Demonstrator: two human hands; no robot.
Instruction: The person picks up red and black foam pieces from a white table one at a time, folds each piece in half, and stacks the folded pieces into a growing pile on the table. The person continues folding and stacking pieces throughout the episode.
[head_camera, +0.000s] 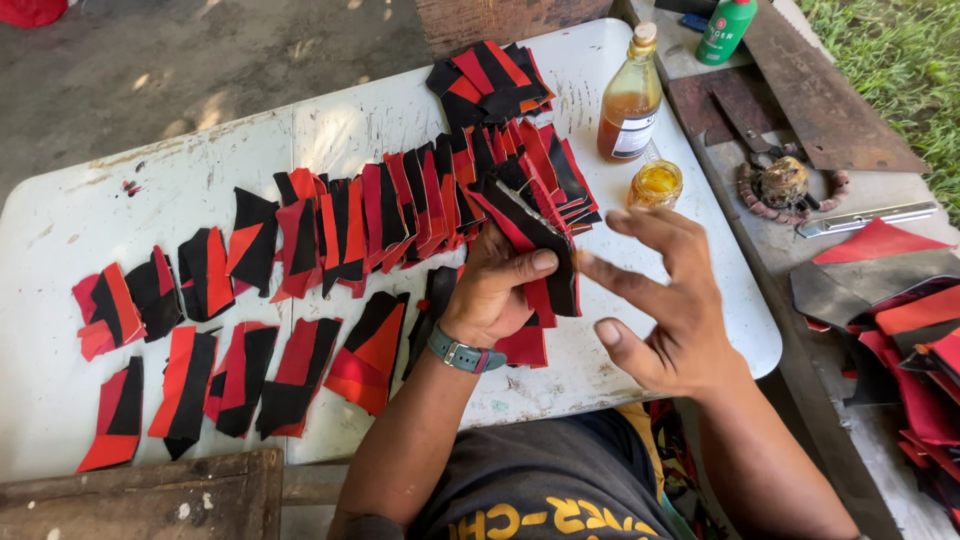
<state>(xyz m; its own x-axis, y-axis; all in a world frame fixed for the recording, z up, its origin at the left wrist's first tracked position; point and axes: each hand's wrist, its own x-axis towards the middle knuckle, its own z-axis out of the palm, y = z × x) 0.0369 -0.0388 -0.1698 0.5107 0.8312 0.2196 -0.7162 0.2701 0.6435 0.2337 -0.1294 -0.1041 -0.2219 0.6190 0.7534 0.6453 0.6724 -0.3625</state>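
Nearest in, the left hand (492, 290) — a grey-strapped watch (463, 354) at the wrist — is closed around a black and red piece (535, 240), thumb pressed across its face, the piece held up just above the counter (600, 350); beside it the right hand (665, 300) is wide open, fingers (615, 280) spread and holding nothing, the index tip close to the piece's edge but, as far as I can tell, not touching it. To do this well, I'd judge, the left thumb should pin the piece flat so the right fingertips can work along its edge without the layers sliding; a light, even touch looks wiser than a jab. Under and left of the hands lie two loose rows of matching red and black pieces (300, 370); beyond them a long overlapped row (400, 215) fans across the middle of the counter — the held piece sits at its right end. Just past the right hand stands a small open jar of amber liquid (655, 183), then a taller amber bottle (630, 100); a careless elbow could tip either. Farthest back, a stack of pieces (490, 80) and a green bottle (726, 30).
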